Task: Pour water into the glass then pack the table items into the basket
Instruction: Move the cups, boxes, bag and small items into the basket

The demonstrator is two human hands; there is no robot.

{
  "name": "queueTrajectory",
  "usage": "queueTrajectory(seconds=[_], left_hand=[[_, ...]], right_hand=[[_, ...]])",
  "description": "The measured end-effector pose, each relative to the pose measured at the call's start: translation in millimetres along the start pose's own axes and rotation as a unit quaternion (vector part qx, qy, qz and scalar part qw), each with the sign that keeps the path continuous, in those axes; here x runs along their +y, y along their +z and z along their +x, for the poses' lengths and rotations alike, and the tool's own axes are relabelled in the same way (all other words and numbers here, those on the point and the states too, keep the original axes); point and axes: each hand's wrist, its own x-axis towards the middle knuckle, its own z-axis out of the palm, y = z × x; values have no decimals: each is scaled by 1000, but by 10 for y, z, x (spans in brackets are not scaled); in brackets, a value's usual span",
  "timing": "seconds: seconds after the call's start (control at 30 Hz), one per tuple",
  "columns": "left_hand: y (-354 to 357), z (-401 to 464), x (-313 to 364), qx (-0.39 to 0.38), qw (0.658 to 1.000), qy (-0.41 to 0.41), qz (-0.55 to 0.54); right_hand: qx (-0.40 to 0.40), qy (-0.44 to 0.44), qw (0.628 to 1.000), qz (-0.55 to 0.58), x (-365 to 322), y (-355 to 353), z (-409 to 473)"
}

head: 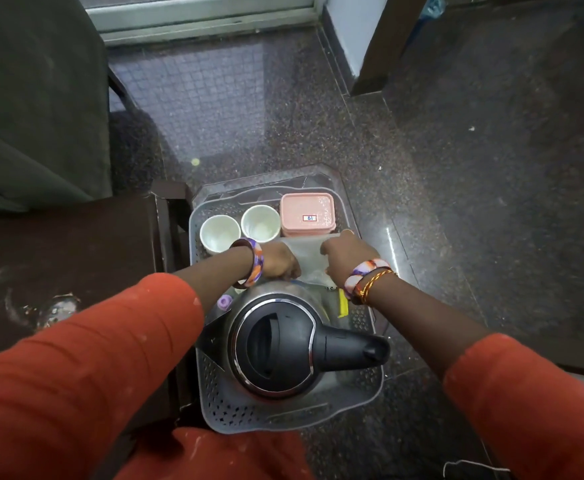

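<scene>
basket grey perforated plastic; steel kettle w/ black lid | left hand & right hand both pinching clear container

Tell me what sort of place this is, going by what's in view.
Probably a room in a home. A dark speckled stone floor, a dark wooden table, and a grey basket on the floor holding an electric kettle, two cups and a pink lidded box.

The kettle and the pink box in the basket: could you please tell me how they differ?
The kettle is round, steel with a black lid and handle; the pink box is squarish, plastic and labelled. The kettle fills the basket's near end; the box sits at the far right corner. Both are closed.
</scene>
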Motion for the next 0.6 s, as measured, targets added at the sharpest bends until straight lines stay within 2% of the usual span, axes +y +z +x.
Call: queueTrajectory(seconds=[0.03,0.07,0.2,0.27,0.3,0.33,0.37,0.4,0.43,0.6], left_hand=[[12,-31,-23,-9,997,-26,77],[50,45,-67,-11,995,-42,89],[92,91,-150,-21,992,-10,123],[3,-68,-106,-9,999,26,38],[-62,-151,-60,10,998,24,-63],[-112,-210,-20,1,984,18,-175],[-146,-231,-27,-11,965,64,-254],[-145,-183,-81,1,947,128,-296],[-125,-98,-158,26,928,153,-339],[-95,-107,-443,96,891,166,-410]], right_hand=[[12,-7,1000,-19,-2,-13,-6],[9,-17,1000,-22,-5,-10,-4],[-98,-17,995,26,18,152,76],[-107,-3,993,55,21,179,104],[-101,2,992,72,15,154,114],[-96,6,991,87,9,110,117],[-96,9,990,100,3,50,117],[-100,12,989,111,-2,-22,117],[-105,14,987,119,-10,-104,110],[-94,6,989,116,-168,-505,32]])
